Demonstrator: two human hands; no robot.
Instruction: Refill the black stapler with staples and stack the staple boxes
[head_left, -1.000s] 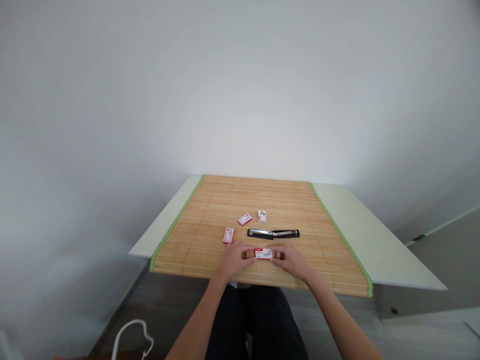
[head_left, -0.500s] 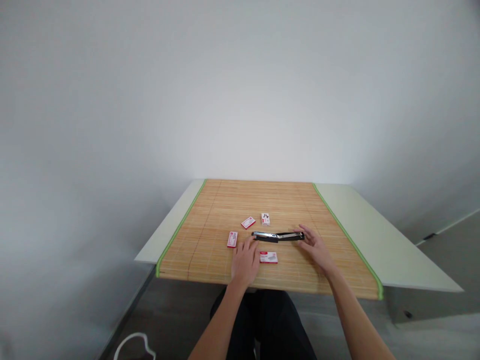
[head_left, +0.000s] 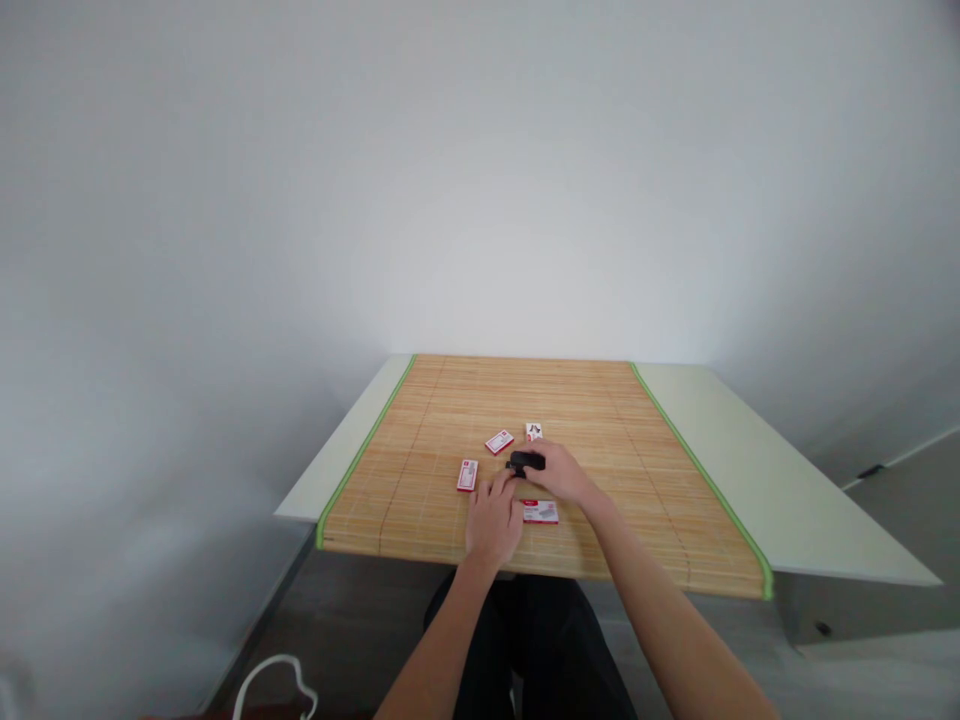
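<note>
Item: black stapler (head_left: 526, 462), folded shut, on the slatted bamboo mat with green edging (head_left: 420, 420), which serves as landmark.

Right hand (head_left: 562, 474): curled over the stapler near the mat's middle, fingers wrapped round its body; only the black end shows past the knuckles, probably a steadying grip.

Left hand (head_left: 493, 518): flat on the mat just beside the stapler's near end, fingers loosely spread, holding nothing.

Small red-and-white staple boxes:
- one (head_left: 540, 512) toward the mat's near edge, between the wrists, lying flat; contents cannot be told;
- one (head_left: 467, 475) left of the stapler, closed;
- one (head_left: 499, 442) just beyond, closed;
- one (head_left: 534, 432) standing upright farther back.

Support: pale table (head_left: 750, 470) under the mat.
</note>
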